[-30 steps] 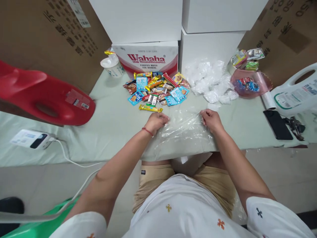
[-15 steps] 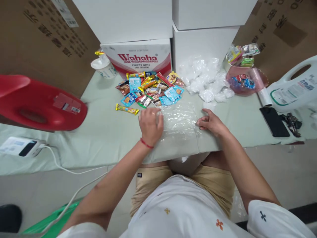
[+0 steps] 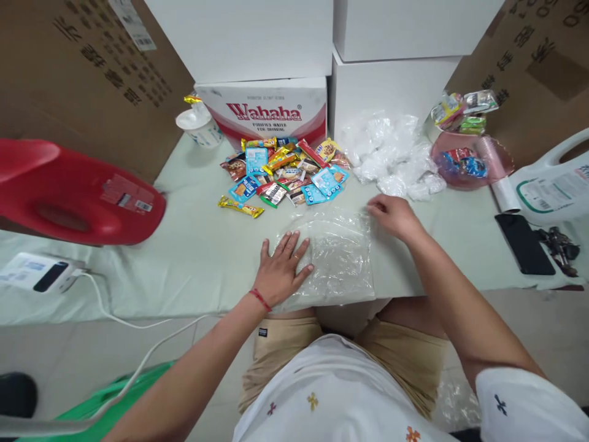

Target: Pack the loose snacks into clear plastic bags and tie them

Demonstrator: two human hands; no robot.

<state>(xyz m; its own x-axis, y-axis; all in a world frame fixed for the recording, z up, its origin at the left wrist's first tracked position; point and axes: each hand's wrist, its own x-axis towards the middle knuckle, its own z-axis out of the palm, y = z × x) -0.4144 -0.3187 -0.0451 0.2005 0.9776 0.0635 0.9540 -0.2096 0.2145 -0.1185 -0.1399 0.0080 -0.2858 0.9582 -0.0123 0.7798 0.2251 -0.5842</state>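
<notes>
A clear, crinkled plastic bag (image 3: 344, 261) lies spread on the cloth-covered table in front of me. Flat on its left part rests my left hand (image 3: 281, 270), fingers spread, with a red string bracelet at the wrist. My right hand (image 3: 394, 216) has its fingertips pinched together at the bag's far right corner; the grip itself is partly hidden. Just beyond the bag is a pile of wrapped snacks (image 3: 289, 175), with one yellow-wrapped bar (image 3: 240, 207) lying at its near left. A heap of crumpled clear bags (image 3: 391, 156) sits beyond my right hand.
A red jug (image 3: 78, 190) and a white device with a cable (image 3: 41, 272) are at left. A paper cup (image 3: 200, 127) stands near the Wahaha carton (image 3: 271, 110). At right are a pink bowl (image 3: 439, 166), a plastic roll (image 3: 501, 184), a phone (image 3: 524, 244), keys (image 3: 558, 248) and a white jug (image 3: 552, 190).
My left hand has moved toward me and opened flat on the bag. My right hand has shifted to the bag's far right corner, and the bag now lies wider and closer to the table edge.
</notes>
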